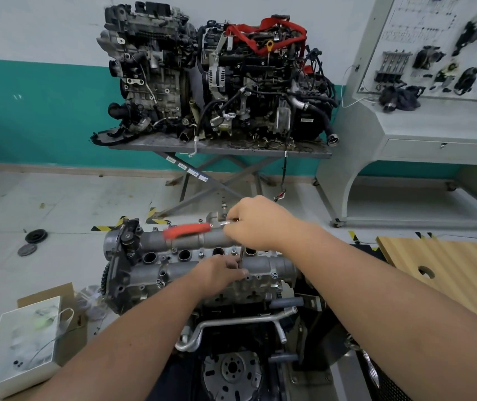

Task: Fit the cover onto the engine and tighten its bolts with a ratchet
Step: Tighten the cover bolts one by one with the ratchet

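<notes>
I see the engine filling the 6 o'clock half of my view, with the grey cover already lying across its top, just below centre. At 12 o'clock, 2 more engines stand on a scissor-leg table against the wall. A training board console sits at 2 o'clock, a slatted wooden panel at 4 o'clock, a white box on cardboard at 8 o'clock.

My right hand grips the head end of the ratchet, fingers curled round it; its blurred red handle points toward 9 o'clock over the cover's far side. My left hand is at the near edge of the cover, fingers pinching the thin extension bar that stands upright beneath the ratchet head. The 2 hands are close, one above the other.
</notes>
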`<action>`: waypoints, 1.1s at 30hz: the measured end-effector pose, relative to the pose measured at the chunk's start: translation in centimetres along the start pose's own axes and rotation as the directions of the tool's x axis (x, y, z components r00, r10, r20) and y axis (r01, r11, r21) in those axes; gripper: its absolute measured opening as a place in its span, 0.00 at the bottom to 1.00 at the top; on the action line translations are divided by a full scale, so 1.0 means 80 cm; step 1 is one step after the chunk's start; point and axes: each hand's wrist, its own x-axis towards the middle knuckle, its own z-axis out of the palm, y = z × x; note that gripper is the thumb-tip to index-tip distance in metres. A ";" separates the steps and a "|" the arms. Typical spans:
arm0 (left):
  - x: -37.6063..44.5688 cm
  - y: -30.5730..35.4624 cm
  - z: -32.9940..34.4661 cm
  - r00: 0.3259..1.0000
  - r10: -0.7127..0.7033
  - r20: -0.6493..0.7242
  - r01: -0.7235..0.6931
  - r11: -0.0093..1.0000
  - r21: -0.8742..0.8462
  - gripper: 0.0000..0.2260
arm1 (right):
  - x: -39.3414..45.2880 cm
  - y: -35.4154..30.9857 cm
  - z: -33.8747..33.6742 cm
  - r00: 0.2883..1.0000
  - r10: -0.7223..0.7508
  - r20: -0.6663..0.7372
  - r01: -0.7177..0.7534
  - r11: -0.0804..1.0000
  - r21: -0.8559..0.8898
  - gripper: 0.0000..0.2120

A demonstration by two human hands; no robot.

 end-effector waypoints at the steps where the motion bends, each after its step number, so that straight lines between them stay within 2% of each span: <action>1: 0.000 -0.001 0.000 1.000 0.004 0.004 -0.005 1.000 0.003 0.10 | 0.003 -0.001 0.001 0.998 0.053 0.015 -0.054 0.994 0.093 0.14; 3: -0.001 -0.001 0.000 1.000 0.005 0.018 -0.005 1.000 0.004 0.10 | 0.008 0.001 0.006 0.985 0.161 0.056 -0.171 0.926 0.336 0.14; 5: -0.001 -0.001 0.000 1.000 0.008 0.022 -0.008 1.000 -0.006 0.10 | 0.010 0.005 0.012 0.966 0.235 0.112 -0.254 0.758 0.601 0.11; 6: 0.000 -0.001 0.000 1.000 0.010 0.025 -0.010 1.000 -0.007 0.10 | 0.011 0.007 0.016 0.953 0.251 0.171 -0.290 0.585 0.757 0.10; 7: 0.000 -0.002 0.000 0.999 0.015 0.028 -0.014 1.000 -0.004 0.10 | 0.010 0.007 0.020 0.943 0.236 0.234 -0.307 0.349 0.886 0.09; 8: 0.001 -0.002 0.000 0.999 0.019 0.031 -0.019 1.000 0.000 0.11 | 0.010 0.008 0.026 0.942 0.207 0.263 -0.291 0.117 0.950 0.07; 9: 0.001 -0.003 -0.001 0.999 0.023 0.033 -0.023 1.000 0.004 0.11 | 0.010 0.009 0.031 0.947 0.191 0.257 -0.250 -0.061 0.966 0.04; 10: 0.001 -0.003 0.000 0.999 0.024 0.031 -0.024 1.000 0.006 0.11 | 0.009 0.009 0.038 0.952 0.191 0.237 -0.203 -0.185 0.962 0.03; 11: 0.002 -0.004 0.000 0.999 0.020 0.029 -0.020 1.000 0.007 0.11 | 0.009 0.009 0.043 0.956 0.203 0.213 -0.155 -0.268 0.951 0.03; 13: 0.004 -0.005 -0.001 1.000 0.004 0.018 -0.004 1.000 0.002 0.12 | 0.007 0.010 0.051 0.962 0.226 0.157 -0.066 -0.365 0.929 0.08; 15: 0.004 -0.005 -0.001 1.000 -0.006 0.017 0.006 1.000 -0.006 0.16 | 0.001 0.010 0.057 0.968 0.236 0.085 0.012 -0.384 0.923 0.11; 17: 0.005 -0.006 -0.001 1.000 -0.002 0.026 0.002 1.000 -0.008 0.16 | -0.003 0.007 0.063 0.962 0.273 -0.005 0.086 -0.285 0.955 0.05; 19: 0.005 -0.006 -0.002 0.999 0.002 0.036 -0.002 1.000 -0.009 0.15 | -0.004 0.003 0.068 0.949 0.309 -0.065 0.143 -0.235 0.961 0.07; 22: 0.005 -0.004 -0.002 0.999 0.005 0.035 -0.005 1.000 0.000 0.15 | -0.001 -0.002 0.069 0.934 0.355 -0.035 0.149 -0.299 0.943 0.08; 25: 0.004 -0.002 -0.002 0.999 0.005 0.038 -0.005 1.000 0.003 0.13 | -0.003 -0.003 0.070 0.945 0.327 0.021 0.101 -0.352 0.931 0.07; 28: 0.002 -0.001 -0.001 0.999 0.008 0.034 -0.009 1.000 0.016 0.12 | -0.007 0.002 0.072 0.949 0.312 0.030 0.074 -0.318 0.945 0.11; 31: 0.001 -0.001 -0.001 0.999 0.025 0.038 -0.025 1.000 0.002 0.13 | -0.006 0.000 0.070 0.936 0.351 0.038 0.050 -0.239 0.970 0.09; 33: 0.000 -0.001 -0.001 1.000 0.009 0.030 -0.009 1.000 0.017 0.14 | -0.003 -0.005 0.067 0.918 0.394 0.042 0.052 -0.226 0.973 0.08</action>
